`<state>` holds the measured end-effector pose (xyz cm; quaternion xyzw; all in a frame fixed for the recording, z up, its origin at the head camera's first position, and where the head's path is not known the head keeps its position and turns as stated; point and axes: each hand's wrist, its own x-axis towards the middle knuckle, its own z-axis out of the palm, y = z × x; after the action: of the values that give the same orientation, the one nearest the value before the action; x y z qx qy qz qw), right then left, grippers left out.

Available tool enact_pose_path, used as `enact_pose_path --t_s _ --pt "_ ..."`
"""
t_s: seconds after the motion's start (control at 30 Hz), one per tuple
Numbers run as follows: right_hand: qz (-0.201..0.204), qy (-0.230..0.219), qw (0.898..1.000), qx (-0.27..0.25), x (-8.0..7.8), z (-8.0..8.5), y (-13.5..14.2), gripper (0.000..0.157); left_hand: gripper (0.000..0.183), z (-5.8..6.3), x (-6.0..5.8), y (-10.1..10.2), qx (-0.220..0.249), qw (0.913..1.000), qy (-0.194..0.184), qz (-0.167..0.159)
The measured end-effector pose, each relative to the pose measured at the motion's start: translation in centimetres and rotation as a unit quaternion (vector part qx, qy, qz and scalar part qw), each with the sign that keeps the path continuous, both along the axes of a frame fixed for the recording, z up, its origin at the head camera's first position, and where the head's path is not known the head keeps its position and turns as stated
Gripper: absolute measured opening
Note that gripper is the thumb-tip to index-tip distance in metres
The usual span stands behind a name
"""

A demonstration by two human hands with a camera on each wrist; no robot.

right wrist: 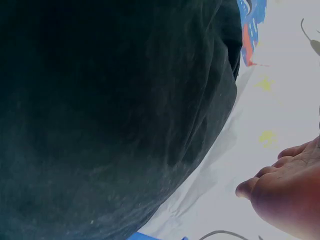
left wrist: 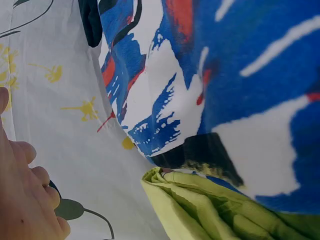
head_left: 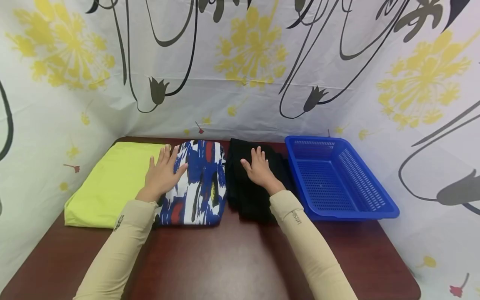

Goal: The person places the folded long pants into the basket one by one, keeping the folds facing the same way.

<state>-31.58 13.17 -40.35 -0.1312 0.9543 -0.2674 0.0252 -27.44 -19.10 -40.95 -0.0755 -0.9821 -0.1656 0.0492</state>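
Observation:
Three folded pieces of cloth lie side by side on a dark red-brown table. On the left is a yellow-green cloth (head_left: 108, 179), in the middle a blue, white and red patterned cloth (head_left: 200, 183), and to its right a black cloth (head_left: 247, 196). My left hand (head_left: 162, 174), fingers straight and thumb spread, is over the border between the yellow-green and patterned cloths. Above the black cloth my right hand (head_left: 259, 168) is likewise spread. Both wrist views show the hands apart from the cloth, holding nothing.
A blue plastic basket (head_left: 375, 214) with perforated sides stands at the right, close beside the black cloth. The table (head_left: 225, 266) extends toward me. A white sheet (head_left: 232, 112) printed with yellow and grey flowers hangs behind and at both sides.

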Motion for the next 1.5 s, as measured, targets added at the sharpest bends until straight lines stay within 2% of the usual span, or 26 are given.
enact_pose_path --t_s 0.27,0.4,0.6,0.77,0.97,1.1,1.3,1.5 --pt "0.012 -0.041 0.998 -0.05 0.7 -0.1 -0.5 0.073 0.084 -0.6 0.4 -0.2 0.022 0.9995 -0.011 0.02" --pt "0.013 -0.055 0.996 -0.074 0.9 -0.3 -0.6 0.072 0.088 -1.3 0.6 -0.2 0.06 0.9977 -0.025 0.022" --pt "0.013 -0.09 0.991 -0.095 1.2 -0.6 -1.0 0.074 0.09 -2.2 0.8 0.0 0.168 0.9833 -0.069 0.016" --pt "0.021 -0.116 0.986 -0.114 1.5 -1.0 -0.9 0.074 0.086 -2.6 1.1 0.2 0.204 0.9746 -0.09 0.015" --pt "0.059 -0.147 0.975 -0.153 1.7 -1.8 -0.8 0.063 0.082 -2.8 1.5 0.6 0.228 0.9661 -0.12 0.012" --pt "0.064 -0.157 0.972 -0.161 1.8 -2.2 -0.9 0.06 0.079 -3.2 1.4 0.7 0.242 0.9598 -0.141 0.011" --pt "0.064 -0.161 0.97 -0.171 1.9 -2.7 -1.5 0.059 0.078 -4.1 1.3 0.1 0.229 0.9606 -0.156 0.02" --pt "0.066 -0.173 0.97 -0.158 2.1 -3.1 -1.8 0.059 0.078 -5.0 1.3 0.0 0.227 0.9593 -0.167 0.016"
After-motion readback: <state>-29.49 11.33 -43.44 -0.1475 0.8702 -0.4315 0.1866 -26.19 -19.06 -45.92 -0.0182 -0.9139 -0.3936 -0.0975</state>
